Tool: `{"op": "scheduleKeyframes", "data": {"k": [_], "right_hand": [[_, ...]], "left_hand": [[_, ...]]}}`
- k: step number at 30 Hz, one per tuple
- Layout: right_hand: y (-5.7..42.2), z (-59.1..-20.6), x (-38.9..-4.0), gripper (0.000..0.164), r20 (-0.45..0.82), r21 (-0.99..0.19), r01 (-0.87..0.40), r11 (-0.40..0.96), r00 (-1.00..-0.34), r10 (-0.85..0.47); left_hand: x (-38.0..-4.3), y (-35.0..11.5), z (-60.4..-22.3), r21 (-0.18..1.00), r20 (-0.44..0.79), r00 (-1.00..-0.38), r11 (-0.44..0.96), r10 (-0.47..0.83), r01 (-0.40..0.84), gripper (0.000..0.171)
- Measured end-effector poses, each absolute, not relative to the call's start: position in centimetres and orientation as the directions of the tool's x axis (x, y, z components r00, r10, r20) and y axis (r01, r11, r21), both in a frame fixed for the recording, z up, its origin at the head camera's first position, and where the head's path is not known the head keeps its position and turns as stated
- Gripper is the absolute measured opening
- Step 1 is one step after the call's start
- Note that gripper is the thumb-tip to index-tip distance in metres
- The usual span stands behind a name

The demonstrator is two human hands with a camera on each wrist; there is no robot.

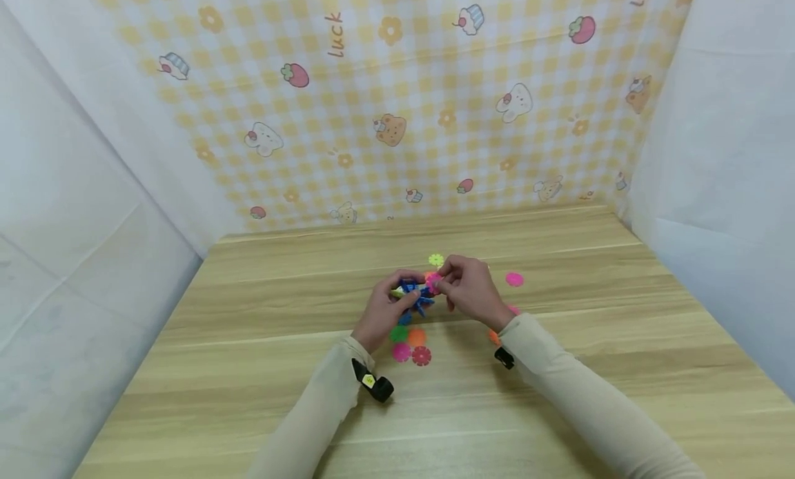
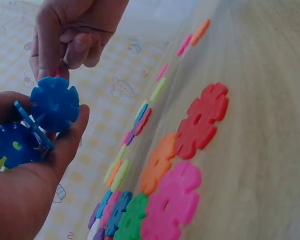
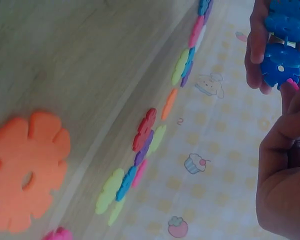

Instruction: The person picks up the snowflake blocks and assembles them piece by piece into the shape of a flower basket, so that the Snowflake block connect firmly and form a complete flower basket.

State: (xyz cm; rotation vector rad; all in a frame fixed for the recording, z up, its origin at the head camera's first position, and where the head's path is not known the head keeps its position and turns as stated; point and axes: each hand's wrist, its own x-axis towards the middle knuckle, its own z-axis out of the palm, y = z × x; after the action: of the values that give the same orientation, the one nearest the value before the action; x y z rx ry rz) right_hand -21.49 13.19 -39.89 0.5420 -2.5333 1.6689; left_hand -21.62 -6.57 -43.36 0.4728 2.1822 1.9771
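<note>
My left hand (image 1: 386,305) holds a cluster of blue notched plastic discs (image 2: 55,105) slotted into one another, with a yellow-green disc (image 1: 396,294) at its left side. The thumb and fingers close round the cluster from both sides. Between thumb and fingertips my right hand (image 1: 472,290) pinches a pink notched disc (image 1: 433,282), its edge up against the cluster's right end. Only a sliver of that pink disc shows in the wrist views; the right fingers hide the rest.
Under the left hand lie loose discs: green (image 1: 399,333), orange (image 1: 417,337), magenta (image 1: 401,353) and red (image 1: 421,356). A yellow disc (image 1: 436,259) lies beyond the hands, a pink disc (image 1: 514,279) to the right. A patterned cloth (image 1: 397,168) hangs behind the wooden table (image 1: 248,368).
</note>
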Motion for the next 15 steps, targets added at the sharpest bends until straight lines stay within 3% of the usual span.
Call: {"op": "scheduleKeyframes", "data": {"k": [5,12,15], "right_hand": [[13.1,-40.0,-22.0,0.009,0.177,-0.914,-0.252,0.317,-0.953,-0.247],[13.7,-39.9,-23.0,0.008,-0.011,-0.984,-0.037,0.173,-0.963,-0.269],[14.1,-39.8,-22.9,0.007,-0.036,-0.983,-0.021,0.183,-0.952,-0.304]], "left_hand": [[-21.6,-6.2,-43.4,0.990,0.095,-0.946,0.067,0.311,0.122,0.029],[-21.6,-5.9,-42.9,0.988,0.109,-0.943,0.071,0.315,0.138,0.029],[-21.5,-5.7,-42.9,0.987,0.104,-0.936,0.084,0.337,0.140,0.029]]}}
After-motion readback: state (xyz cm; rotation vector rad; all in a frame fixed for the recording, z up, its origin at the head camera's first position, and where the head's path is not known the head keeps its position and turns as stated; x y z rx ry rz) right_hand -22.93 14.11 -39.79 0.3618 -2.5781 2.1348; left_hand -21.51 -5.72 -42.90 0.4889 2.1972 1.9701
